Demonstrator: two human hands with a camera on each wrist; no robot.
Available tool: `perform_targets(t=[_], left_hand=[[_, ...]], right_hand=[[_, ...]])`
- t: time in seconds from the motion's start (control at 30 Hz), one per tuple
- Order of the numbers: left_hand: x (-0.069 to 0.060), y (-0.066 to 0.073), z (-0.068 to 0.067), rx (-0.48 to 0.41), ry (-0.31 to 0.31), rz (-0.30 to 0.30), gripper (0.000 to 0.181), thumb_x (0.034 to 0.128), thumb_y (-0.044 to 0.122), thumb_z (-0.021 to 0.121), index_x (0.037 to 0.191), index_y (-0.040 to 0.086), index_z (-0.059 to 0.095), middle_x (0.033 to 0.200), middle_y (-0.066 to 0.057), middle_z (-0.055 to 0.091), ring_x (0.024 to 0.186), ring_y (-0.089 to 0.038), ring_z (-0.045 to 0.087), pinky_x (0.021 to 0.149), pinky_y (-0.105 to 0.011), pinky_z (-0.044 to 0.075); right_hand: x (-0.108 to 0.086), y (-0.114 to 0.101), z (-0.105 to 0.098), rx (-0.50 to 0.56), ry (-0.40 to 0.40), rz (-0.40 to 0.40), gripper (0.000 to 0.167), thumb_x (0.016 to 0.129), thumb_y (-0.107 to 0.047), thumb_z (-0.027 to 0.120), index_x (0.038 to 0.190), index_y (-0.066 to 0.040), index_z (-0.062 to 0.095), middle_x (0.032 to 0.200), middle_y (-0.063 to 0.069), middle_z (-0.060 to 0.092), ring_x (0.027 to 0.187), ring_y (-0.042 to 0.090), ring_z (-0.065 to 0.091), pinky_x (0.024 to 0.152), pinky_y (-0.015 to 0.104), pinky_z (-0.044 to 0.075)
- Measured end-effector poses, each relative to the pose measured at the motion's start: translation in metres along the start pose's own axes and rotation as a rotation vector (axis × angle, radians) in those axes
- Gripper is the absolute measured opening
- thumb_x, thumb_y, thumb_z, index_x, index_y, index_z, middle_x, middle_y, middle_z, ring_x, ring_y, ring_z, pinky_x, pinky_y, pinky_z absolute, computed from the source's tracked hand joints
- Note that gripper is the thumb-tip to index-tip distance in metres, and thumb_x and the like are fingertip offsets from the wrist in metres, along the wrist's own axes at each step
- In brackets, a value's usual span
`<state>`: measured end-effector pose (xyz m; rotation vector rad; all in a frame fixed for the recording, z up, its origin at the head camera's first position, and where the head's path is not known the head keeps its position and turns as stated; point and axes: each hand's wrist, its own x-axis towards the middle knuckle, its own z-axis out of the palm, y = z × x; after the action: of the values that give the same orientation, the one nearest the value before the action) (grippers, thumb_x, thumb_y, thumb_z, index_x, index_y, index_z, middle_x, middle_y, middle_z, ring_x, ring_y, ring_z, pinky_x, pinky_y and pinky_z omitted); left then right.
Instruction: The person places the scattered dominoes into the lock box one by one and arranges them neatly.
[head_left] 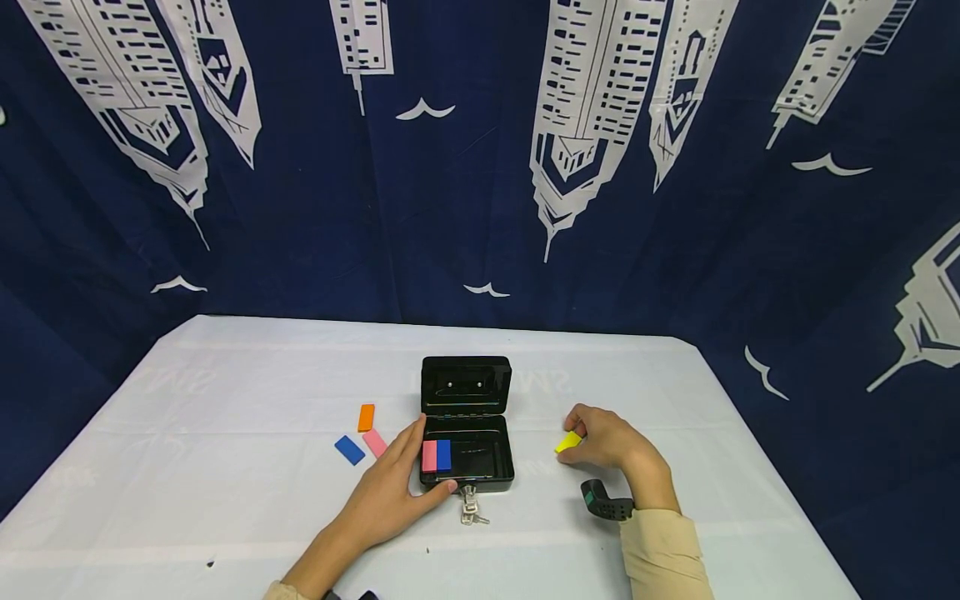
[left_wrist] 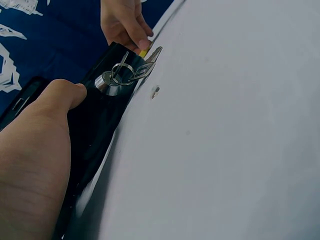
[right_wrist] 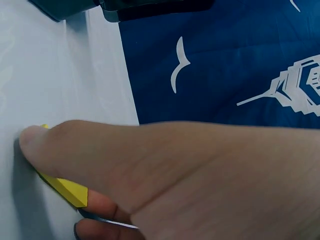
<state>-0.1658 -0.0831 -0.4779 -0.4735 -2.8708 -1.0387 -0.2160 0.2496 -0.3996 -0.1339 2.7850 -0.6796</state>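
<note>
A black cash box (head_left: 486,483) lies with its lid (head_left: 465,392) raised in the head view. Inside at the left, a pink block (head_left: 429,456) and a blue block (head_left: 444,455) sit side by side. My left hand (head_left: 386,496) holds the box's front left corner, fingers along the left side, thumb on the front near the lock (left_wrist: 107,84). To the right of the box, my right hand (head_left: 611,437) pinches a yellow block (head_left: 567,442) between thumb and fingers, low over the table. In the right wrist view the thumb covers part of the yellow block (right_wrist: 67,190).
Left of the box lie an orange block (head_left: 366,417), a blue block (head_left: 349,450) and a pink block (head_left: 374,442), the last partly near my left fingers. Keys (head_left: 470,507) hang from the lock at the front. A dark blue printed cloth (head_left: 465,208) rises behind the white table (head_left: 225,500).
</note>
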Motion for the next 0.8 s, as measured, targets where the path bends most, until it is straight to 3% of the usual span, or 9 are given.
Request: perform_targets(t=[0.2, 0.8], left_hand=[[0.0009, 0.0005, -0.0004, 0.001, -0.002, -0.002, 0.107, 0.0867, 0.073, 0.066, 0.167, 0.019, 0.02, 0.168, -0.006, 0.032, 0.148, -0.03, 0.042, 0.115, -0.055, 0.043], [0.0004, -0.0001, 0.0005, 0.006, 0.011, 0.01, 0.106, 0.087, 0.07, 0.068, 0.166, 0.019, 0.02, 0.168, -0.006, 0.033, 0.148, -0.03, 0.043, 0.114, -0.055, 0.043]], right_hand=[[0.0012, -0.0008, 0.0003, -0.018, 0.01, 0.0, 0.044, 0.079, -0.021, 0.088, 0.114, -0.003, 0.069, 0.104, 0.004, 0.066, 0.092, 0.019, 0.058, 0.088, 0.043, 0.053], [0.004, -0.0047, 0.0023, 0.008, 0.044, -0.088, 0.038, 0.081, -0.019, 0.087, 0.115, -0.012, 0.071, 0.104, 0.003, 0.065, 0.088, 0.017, 0.056, 0.083, 0.037, 0.05]])
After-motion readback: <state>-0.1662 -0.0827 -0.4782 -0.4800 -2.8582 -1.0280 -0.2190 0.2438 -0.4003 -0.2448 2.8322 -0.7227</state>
